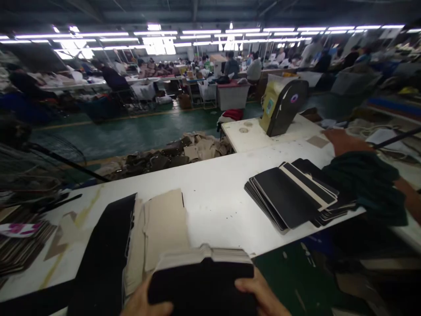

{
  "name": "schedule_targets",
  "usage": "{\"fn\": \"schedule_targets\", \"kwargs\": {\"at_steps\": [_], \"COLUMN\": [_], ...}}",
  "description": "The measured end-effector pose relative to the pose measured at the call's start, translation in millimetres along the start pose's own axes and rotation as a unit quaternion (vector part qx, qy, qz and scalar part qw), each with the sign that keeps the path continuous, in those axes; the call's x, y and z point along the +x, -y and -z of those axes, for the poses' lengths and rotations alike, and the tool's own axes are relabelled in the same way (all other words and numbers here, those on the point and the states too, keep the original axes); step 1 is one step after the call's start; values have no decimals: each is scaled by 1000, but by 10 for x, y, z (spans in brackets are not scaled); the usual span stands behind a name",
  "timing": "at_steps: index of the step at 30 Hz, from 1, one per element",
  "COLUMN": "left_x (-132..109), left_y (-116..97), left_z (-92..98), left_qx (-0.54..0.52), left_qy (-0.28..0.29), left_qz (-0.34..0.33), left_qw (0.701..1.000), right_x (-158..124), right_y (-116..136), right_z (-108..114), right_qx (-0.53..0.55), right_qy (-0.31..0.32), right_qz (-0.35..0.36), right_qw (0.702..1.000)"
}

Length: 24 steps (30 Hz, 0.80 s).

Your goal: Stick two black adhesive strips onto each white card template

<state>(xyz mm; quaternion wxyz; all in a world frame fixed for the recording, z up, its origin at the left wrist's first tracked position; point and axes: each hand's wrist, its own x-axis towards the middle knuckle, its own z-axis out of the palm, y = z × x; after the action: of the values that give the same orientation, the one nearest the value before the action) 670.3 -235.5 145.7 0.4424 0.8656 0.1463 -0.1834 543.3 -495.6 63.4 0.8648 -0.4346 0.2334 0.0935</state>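
A thick stack of cut black panels with pale undersides (204,281) is held up at the table's near edge. My left hand (146,300) grips its left side, thumb over the black top panel. On the opposite side my right hand (261,292) clasps the stack, thumb also on top. Just left of it lies a pile of beige sheets (166,224). Beside that pile are long black sheets (105,245). Farther right on the white table (213,206) rests a fanned stack of black panels (286,197), one showing a pale strip.
A machine with a dark cover (286,107) stands on the table's far side. Dark green cloth (365,184) lies at the right. Layered pieces (24,245) sit at the far left. Scraps (174,151) are heaped beyond the table. People work in the background.
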Motion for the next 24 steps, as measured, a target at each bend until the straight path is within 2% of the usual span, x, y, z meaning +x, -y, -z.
{"fn": "schedule_targets", "kwargs": {"at_steps": [1, 2, 3, 4, 5, 7, 9, 10, 12, 16, 18, 21, 24], "left_x": [147, 306, 472, 639, 799, 1065, 1215, 1236, 1177, 815, 637, 486, 463], "left_y": [-213, -446, -689, -932, -1158, -1499, -1617, -1583, -1363, -701, -472, -359, -415], "left_z": [-122, -256, -404, -566, -741, -1110, -1462, -1614, -1848, -2096, -2202, -2413, -2602], "left_qx": [-10, -22, -29, -21, -14, -9, -20, -25, -30, -41, -65, -132, -184], "left_qy": [73, 214, 294, 333, 339, 312, 264, 242, 227, 270, 297, 347, 361], "left_qz": [-29, -81, -124, -151, -179, -213, -215, -211, -195, -127, -97, -88, -91], "left_qw": [997, 973, 947, 931, 924, 926, 940, 947, 954, 954, 948, 924, 910], "right_x": [15, 40, 77, 128, 192, 354, 543, 639, 813, 1009, 1037, 1051, 1046], "right_y": [72, 139, 199, 249, 288, 316, 274, 232, 129, -29, -63, -81, -75], "right_z": [165, 319, 461, 586, 695, 863, 971, 1004, 1039, 1044, 1051, 1070, 1069], "right_qx": [31, 55, 73, 87, 98, 111, 110, 110, 125, 224, 257, 265, 233], "right_qy": [-34, -70, -105, -141, -173, -229, -285, -314, -365, -414, -415, -404, -396], "right_qz": [14, 28, 41, 53, 67, 96, 109, 108, 104, 113, 110, 107, 113], "right_qw": [999, 996, 991, 985, 978, 962, 946, 937, 917, 875, 866, 869, 881]}}
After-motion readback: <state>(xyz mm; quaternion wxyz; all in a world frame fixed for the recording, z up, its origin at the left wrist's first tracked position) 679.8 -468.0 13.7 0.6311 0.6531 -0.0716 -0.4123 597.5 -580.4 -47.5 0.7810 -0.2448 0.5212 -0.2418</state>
